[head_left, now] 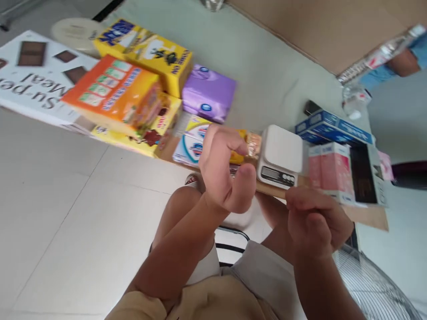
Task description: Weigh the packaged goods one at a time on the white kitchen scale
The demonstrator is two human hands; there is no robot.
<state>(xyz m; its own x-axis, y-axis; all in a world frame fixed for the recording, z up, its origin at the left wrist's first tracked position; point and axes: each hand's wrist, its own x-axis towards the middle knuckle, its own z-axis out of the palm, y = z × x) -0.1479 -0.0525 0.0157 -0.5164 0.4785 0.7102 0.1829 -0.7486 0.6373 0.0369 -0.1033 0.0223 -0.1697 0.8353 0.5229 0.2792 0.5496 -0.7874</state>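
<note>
We held our curled left hand (227,171) near the teal-and-white box (188,146) and our right hand (316,220) near the white scale (282,149), which sat between that box and the pink cartons (332,169), with a purple pack (208,93) beyond.

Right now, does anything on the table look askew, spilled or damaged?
Nothing clearly stands out. The orange box is stacked on a flatter yellow box but looks stable, and the white scale sits flat near the table's front edge. No spill shows; blur could hide small damage.

the white box (36,80) reads "su-per meal", the yellow box (142,49) "come on".
</note>
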